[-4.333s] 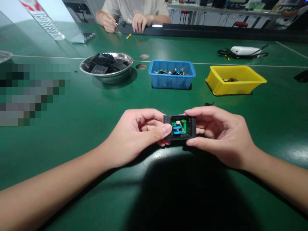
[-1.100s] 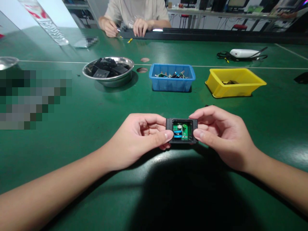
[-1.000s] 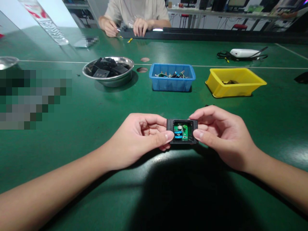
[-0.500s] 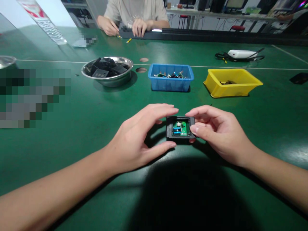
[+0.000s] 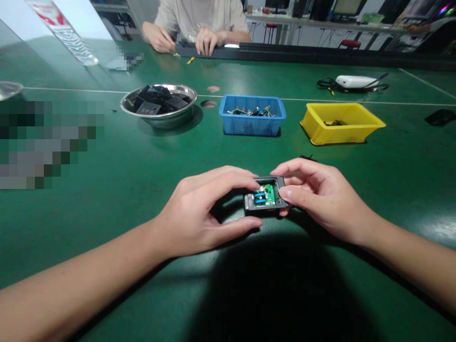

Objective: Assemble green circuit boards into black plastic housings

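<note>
Grips the black housing (image 5: 249, 205) between both hands, low over the green table (image 5: 117, 190), near its front middle. Pinches the right end with the right hand (image 5: 320, 199): thumb pressed on the right rim, forefinger curled over the far right corner, other fingers tucked underneath. Arches the left hand (image 5: 197, 211) over the left end, fingers bent and a little spread, forefinger tip on the far left corner, thumb stretched along the near edge; cannot tell whether that thumb touches. Presents the open side upward, tilted slightly toward the camera, with a green circuit board (image 5: 269, 194) and a blue component (image 5: 260, 201) inside. Cannot tell whether the underside rests on the table.

Farther back, in 1 row from left to right: a steel bowl (image 5: 160, 118) heaped with black parts (image 5: 156, 97), a blue bin (image 5: 251, 126) with small mixed components, a yellow bin (image 5: 338, 135) with a few dark pieces. Beyond the yellow bin, a white device (image 5: 356, 80) with black cables. At the far edge, another person's 2 hands (image 5: 206, 40) on a long black strip (image 5: 302, 50). At the upper left, a clear bottle (image 5: 62, 31) with a red label.
</note>
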A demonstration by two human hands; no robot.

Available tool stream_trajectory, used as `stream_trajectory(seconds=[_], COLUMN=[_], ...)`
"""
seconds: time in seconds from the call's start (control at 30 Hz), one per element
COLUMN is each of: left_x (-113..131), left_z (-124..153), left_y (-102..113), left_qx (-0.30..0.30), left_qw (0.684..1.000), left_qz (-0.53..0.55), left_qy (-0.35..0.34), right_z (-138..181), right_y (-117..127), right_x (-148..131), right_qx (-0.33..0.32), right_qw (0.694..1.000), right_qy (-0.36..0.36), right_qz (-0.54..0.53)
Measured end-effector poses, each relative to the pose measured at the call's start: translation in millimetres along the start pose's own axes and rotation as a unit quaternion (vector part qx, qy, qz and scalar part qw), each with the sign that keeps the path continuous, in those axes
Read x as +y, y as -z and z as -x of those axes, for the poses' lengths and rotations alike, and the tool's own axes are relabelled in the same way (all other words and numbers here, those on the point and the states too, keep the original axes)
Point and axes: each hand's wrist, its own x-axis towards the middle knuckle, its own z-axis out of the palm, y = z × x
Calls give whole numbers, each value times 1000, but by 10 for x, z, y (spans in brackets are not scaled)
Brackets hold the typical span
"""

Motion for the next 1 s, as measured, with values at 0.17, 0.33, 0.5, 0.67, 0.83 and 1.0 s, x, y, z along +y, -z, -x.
stream_trajectory(seconds=[0.17,0.33,0.5,0.67,0.83,1.0], left_x=[-34,-43,-34,-55,-71,-48], left_z=[-3,-4,-11,-6,-13,-31], left_y=[-9,-27,-30,-27,-33,-54], left_qx=[13,31,32,46,43,21], left_qw=[999,994,995,998,999,996], left_qz=[-26,-58,-56,-31,-10,-6], left_qy=[-40,-91,-79,-34,31,84], right_z=[5,11,44,75,31,-1], right_y=[1,-7,21,132,199,187], right_x=[3,9,63,79,74,74], right_qx=[-3,-8,-18,-26,-30,-25], right_qw=[1000,1000,999,971,880,855], right_qy=[4,4,32,146,266,286], right_qz=[-16,-20,10,185,392,433])
